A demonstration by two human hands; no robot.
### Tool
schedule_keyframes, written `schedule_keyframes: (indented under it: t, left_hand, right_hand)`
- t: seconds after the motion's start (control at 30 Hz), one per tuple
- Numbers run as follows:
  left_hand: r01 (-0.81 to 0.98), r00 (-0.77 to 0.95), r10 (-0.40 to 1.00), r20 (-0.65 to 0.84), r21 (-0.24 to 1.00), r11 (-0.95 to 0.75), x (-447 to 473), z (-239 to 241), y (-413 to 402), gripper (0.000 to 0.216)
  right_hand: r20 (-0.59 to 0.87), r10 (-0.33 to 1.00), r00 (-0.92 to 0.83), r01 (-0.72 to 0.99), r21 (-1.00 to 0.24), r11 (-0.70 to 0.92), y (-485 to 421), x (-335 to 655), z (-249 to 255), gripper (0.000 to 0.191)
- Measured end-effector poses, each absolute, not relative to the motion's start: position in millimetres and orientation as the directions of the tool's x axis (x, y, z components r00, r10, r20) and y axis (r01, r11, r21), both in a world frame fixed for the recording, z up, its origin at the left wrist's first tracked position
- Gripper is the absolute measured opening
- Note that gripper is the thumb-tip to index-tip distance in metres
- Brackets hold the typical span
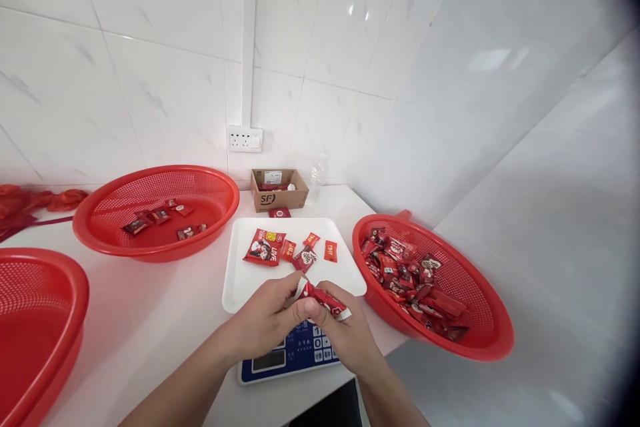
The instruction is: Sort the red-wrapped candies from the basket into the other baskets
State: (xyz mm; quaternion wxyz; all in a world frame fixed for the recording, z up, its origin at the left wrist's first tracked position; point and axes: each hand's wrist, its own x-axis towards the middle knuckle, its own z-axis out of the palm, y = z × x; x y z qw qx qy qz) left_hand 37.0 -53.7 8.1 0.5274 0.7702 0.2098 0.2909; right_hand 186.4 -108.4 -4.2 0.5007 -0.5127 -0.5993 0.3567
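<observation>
Hands [265,317] [345,330], packet [325,299] held; right basket [477,283] — sachets [400,273] inside

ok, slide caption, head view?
Left hand and right hand hold a red, white-ended packet above a blue scale with white tray.

1. Workroom, probably packing: white tiled wall [165,73], socket [245,139].
2. Scale [250,288] with keypad [319,354] near front edge of table [160,327].
3. Red basket [473,277] of wrapped sweets [397,251] overhanging right edge; SF carton [285,199] near back edge.
</observation>
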Motion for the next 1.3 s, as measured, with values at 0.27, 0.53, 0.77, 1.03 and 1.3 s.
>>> schedule_keyframes:
  t: [0.27,0.53,0.77,1.03,1.3]
  left_hand:
    - [-0.107,0.713,0.67,0.206,0.977,-0.186,37,13,-56,0.024]
    - [-0.238,0.566,0.806,0.171,0.97,-0.039,33,12,-56,0.03]
    - [-0.294,0.692,0.688,0.217,0.956,-0.006,36,14,-64,0.025]
    - [-0.321,0.631,0.729,0.266,0.945,-0.067,35,17,-70,0.025]
    - [-0.376,0.644,0.711,0.281,0.926,-0.025,31,21,-76,0.023]
  right_hand:
    - [0.132,0.991,0.012,0.119,-0.984,0.129,-112,186,-3,0.043]
    - [0.265,0.962,0.064,0.261,-0.935,0.24,-121,178,15,0.036]
    - [0.322,0.933,0.164,0.313,-0.913,0.26,-124,173,14,0.034]
    - [0.282,0.959,0.028,0.28,-0.923,0.264,-130,172,6,0.035]
    - [0.298,0.95,0.098,0.316,-0.914,0.254,-137,167,9,0.049]
